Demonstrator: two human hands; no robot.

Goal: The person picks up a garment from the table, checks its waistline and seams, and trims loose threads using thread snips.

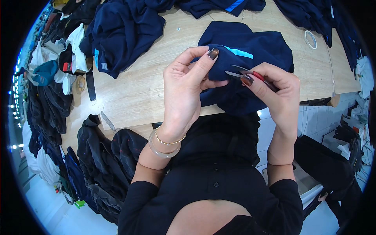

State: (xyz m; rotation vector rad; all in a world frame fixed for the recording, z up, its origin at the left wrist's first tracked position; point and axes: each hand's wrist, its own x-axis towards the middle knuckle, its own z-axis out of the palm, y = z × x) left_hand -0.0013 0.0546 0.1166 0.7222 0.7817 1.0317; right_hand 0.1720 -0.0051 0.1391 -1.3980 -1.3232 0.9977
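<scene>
A navy garment [270, 49] with a light blue strip lies across the front of the table, its near part hanging over the edge. My left hand [182, 80] pinches a raised fold of it between thumb and fingers. Close to that fold, my right hand [280, 88] grips a pair of thread snips [259, 76] with red and dark handles. Their two blades point left and stand slightly apart. From this angle I cannot tell whether the blades touch the cloth or a thread.
More navy garments [127, 33] are heaped at the back left of the wooden table [135, 92], others at the back right. A tape roll [310, 40] lies at the right. Dark garments [100, 156] hang at the near left, and a white round tub [67, 85] stands at the left.
</scene>
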